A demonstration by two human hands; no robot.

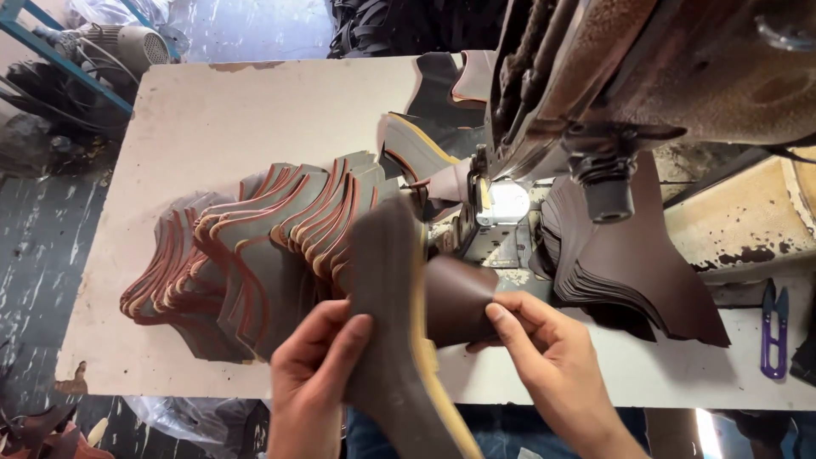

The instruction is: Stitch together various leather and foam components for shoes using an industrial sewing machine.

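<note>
Left hand: (316,367) is pinching the long grey-brown leather strip (393,340), thumb on top, grip clamped on its near half.
Right hand: (544,357) is closing finger and thumb on the dark brown leather piece (459,297), grip clamped on its edge.
Where the pieces are: both are being held just above the worktop (212,127), overlapping in front of the sewing machine (612,76).
Doing it well: judging by the overlap, the edges are needing to be kept flush and flat while going towards the lit needle area (507,202), fingers staying clear of it.
Nearby: a fanned stack of cut pieces (246,255) is lying to the left, a dark stack (629,272) to the right, purple snips (773,327) at the far right.
</note>
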